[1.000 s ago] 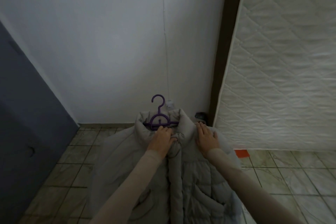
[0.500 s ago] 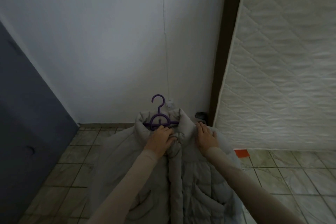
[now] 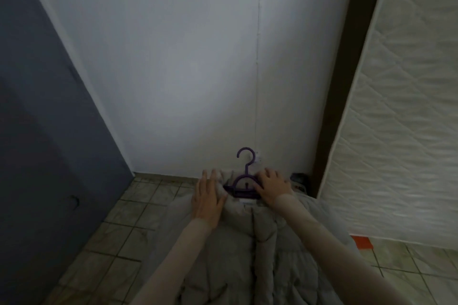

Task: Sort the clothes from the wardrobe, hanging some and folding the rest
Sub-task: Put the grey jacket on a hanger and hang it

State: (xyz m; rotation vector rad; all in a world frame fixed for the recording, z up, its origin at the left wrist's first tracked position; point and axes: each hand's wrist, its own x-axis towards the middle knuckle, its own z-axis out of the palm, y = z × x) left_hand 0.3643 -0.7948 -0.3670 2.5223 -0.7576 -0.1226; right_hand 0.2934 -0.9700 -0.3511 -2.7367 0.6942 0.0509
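A grey quilted puffer jacket (image 3: 250, 250) lies spread front-up below me, collar pointing toward the wall. A purple plastic hanger (image 3: 244, 182) sits inside the collar, its hook sticking out past the jacket. My left hand (image 3: 208, 199) lies flat with straight fingers on the left side of the collar. My right hand (image 3: 272, 184) rests on the right side of the collar, fingers bent over the hanger's right shoulder. Whether it grips the hanger or only presses the fabric is unclear.
A white wall (image 3: 186, 69) stands straight ahead. A dark blue-grey panel (image 3: 42, 131) rises at the left. A white quilted mattress (image 3: 401, 119) leans upright at the right, beside a dark brown post (image 3: 339, 82). Beige tiles (image 3: 138, 208) cover the floor; an orange patch (image 3: 361, 242) shows at the mattress's foot.
My left hand has let go of the collar's middle and moved left, now lying flat. My right hand shifted left onto the hanger's right shoulder. The collar has spread open, baring more hanger.
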